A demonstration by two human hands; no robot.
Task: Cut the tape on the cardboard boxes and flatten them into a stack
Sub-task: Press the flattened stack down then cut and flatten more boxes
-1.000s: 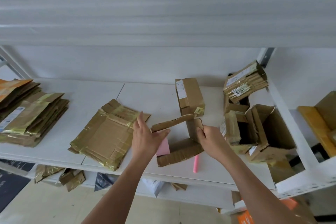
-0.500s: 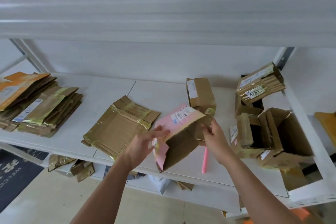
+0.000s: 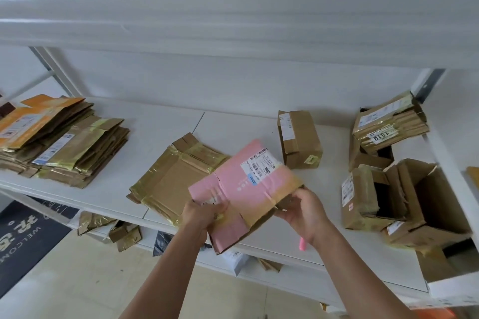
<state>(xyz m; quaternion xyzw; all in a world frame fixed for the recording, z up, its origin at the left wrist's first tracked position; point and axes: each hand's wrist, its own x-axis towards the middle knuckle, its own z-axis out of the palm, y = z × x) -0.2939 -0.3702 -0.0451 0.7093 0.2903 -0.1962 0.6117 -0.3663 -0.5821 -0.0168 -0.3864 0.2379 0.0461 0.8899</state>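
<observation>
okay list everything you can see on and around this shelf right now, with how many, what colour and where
pink box: 1, pink outside, brown inside, flattened, held over the shelf's front edge
flat box: 1, brown with gold tape, on the shelf behind the pink box
stack: 1 pile of flattened boxes, brown and orange, shelf far left
closed box: 1, brown, mid shelf toward the back
open boxes: a cluster, exact count unclear, brown, shelf right
labelled bundle: 1, brown, marked 1519, atop the right cluster
pink tool: 1, mostly hidden under the right wrist
scraps: several, brown, lower level
mat: 1, dark, floor left
shelf: 1, white
left hand: grips the pink box's left edge
right hand: grips its right edge
</observation>
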